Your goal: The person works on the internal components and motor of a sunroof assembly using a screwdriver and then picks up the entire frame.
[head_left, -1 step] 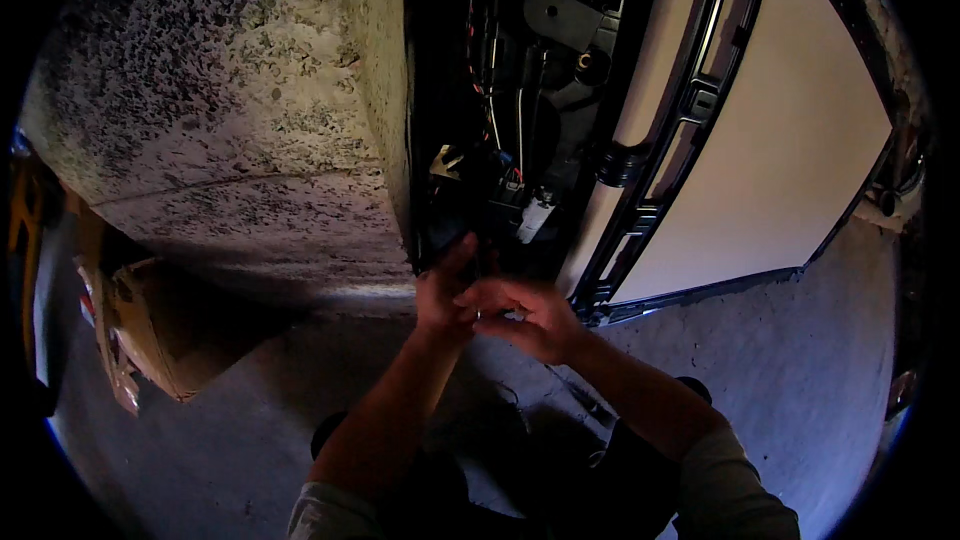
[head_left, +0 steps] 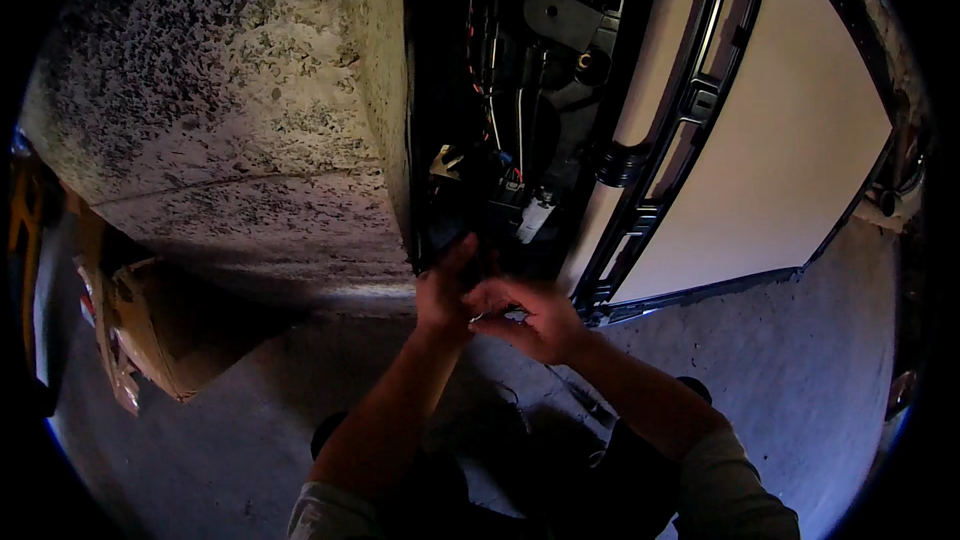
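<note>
Close together at the lower end of a dark housing (head_left: 570,20), my two hands meet. My left hand (head_left: 443,295) has one finger or thumb pointing up toward the housing. Its other fingers are curled and partly hidden in shadow; what they hold is not visible. Beside it, my right hand (head_left: 530,318) is closed in a pinch, its fingertips against the left hand. A small shiny bit shows at those fingertips, too small to name. Just above the hands are a silver cylinder (head_left: 536,217), thin wires (head_left: 490,105) and a brass-coloured metal piece (head_left: 445,162).
A beige panel (head_left: 770,130) with a black slotted frame (head_left: 690,120) stands along the housing's right side. To the left is a rough, stained pale block (head_left: 280,70). A cardboard box (head_left: 180,330) sits on the grey floor (head_left: 780,370) at lower left.
My right hand's fingers have shifted slightly against the left hand. The left hand, the housing and the panel look unmoved.
</note>
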Demonstrator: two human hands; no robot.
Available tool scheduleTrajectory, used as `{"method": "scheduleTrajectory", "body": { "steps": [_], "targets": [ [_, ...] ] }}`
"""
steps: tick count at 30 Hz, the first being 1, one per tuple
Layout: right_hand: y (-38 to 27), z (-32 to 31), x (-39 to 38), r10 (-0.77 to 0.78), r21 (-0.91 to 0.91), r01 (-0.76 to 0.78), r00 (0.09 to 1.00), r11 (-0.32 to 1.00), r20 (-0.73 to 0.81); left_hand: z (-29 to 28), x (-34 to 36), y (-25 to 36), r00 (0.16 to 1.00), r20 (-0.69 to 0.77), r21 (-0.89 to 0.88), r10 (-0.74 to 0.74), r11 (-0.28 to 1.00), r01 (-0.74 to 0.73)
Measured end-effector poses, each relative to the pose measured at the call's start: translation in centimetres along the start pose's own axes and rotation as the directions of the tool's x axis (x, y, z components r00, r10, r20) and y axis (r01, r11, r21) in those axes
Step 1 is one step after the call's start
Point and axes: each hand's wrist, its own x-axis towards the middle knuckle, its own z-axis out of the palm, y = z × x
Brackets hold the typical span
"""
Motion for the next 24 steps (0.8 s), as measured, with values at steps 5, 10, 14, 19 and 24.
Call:
{"method": "scheduleTrajectory", "body": {
  "steps": [5,10,14,19,24],
  "targets": [
    [-2.3,-0.3,0.0,-0.164,-0.471,0.147,0.986,0.87,0.004,-1.9,1.5,-0.4,0.995,0.087,0.072,0.042,0.996,-0.048],
    [-0.3,0.6,-0.7,0.233,0.367,-0.23,0.972,0.901,0.035,-1.1,1.0,-0.4,0.997,0.076,0.035,-0.002,0.999,-0.001],
    [0.2,0.6,-0.3,0.199,0.601,-0.256,0.967,0.757,0.162,-1.6,1.0,0.2,0.99,0.121,0.011,-0.079,0.997,0.078],
    [-1.2,-0.2,0.6,-0.032,-0.046,0.038,0.992,0.998,0.125,-1.1,1.1,0.1,0.997,0.013,-0.04,-0.074,0.996,0.074],
    [-0.6,0.8,0.3,-0.307,-0.523,0.29,0.95,0.801,0.057,-1.6,1.8,-0.4,1.0,0.006,0.01,-0.014,1.0,0.014]
  ]
}}
